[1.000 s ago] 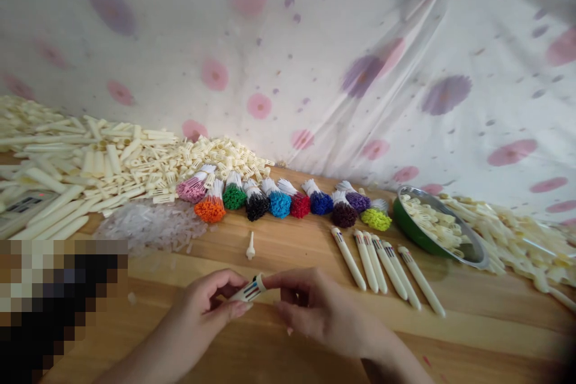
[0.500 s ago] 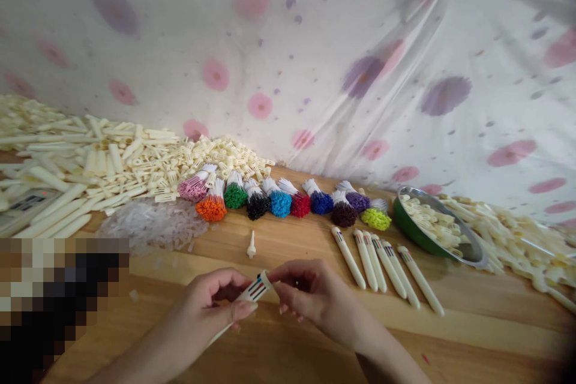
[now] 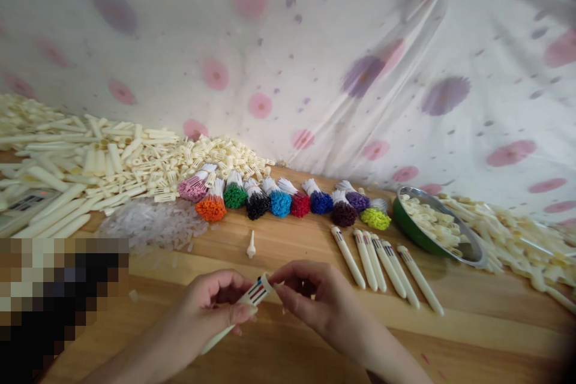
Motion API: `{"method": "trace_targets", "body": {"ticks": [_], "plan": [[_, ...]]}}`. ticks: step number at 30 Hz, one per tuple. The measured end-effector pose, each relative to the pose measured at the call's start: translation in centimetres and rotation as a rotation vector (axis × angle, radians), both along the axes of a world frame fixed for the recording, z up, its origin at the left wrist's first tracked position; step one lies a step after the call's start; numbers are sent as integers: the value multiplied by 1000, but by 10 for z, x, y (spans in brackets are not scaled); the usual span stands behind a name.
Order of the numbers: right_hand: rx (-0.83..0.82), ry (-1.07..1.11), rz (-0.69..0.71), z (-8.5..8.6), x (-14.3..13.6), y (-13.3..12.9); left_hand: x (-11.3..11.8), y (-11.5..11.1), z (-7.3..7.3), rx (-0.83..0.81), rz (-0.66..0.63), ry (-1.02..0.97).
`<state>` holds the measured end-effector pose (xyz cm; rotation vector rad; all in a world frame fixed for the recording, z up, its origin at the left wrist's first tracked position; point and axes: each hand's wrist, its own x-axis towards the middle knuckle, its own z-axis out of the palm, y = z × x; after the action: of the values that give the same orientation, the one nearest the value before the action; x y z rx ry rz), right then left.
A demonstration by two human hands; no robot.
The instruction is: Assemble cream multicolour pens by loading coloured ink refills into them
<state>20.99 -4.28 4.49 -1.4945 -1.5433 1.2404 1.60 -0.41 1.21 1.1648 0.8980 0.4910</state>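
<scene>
My left hand [image 3: 225, 306] is wrapped round a cream multicolour pen [image 3: 257, 293], tilted with its slotted end up to the right. Coloured strips, among them blue, red and black, show in the slots. At the round rim of that end, the thumb and forefinger of my right hand [image 3: 310, 291] pinch; anything small between these fingertips is hidden. Just beyond my hands a small cream pointed piece [image 3: 251, 245] lies on the wooden table [image 3: 288, 354]. To the right rest several cream multicolour pens [image 3: 371, 261] side by side.
Bundles of coloured refills [image 3: 279, 203] stand in a row across the middle. Clear plastic bits [image 3: 153, 225] and a heap of cream pen parts [image 3: 121, 156] spread leftward. At right are a green bowl [image 3: 416, 231] of cream pieces and more parts [image 3: 508, 246]. A patterned sheet [image 3: 288, 60] hangs behind.
The pen has turned and shifted slightly in my left hand, showing more of its lower end. My right fingers have moved a little at the rim.
</scene>
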Motion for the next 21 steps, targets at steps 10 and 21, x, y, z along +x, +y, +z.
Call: {"method": "trace_targets", "body": {"ticks": [10,21], "plan": [[7,5,46,1,-1,-4,3,-2,8,-68,26,10],[-148,237,64,1,1,1,5,-3,14,-115,60,21]]}}
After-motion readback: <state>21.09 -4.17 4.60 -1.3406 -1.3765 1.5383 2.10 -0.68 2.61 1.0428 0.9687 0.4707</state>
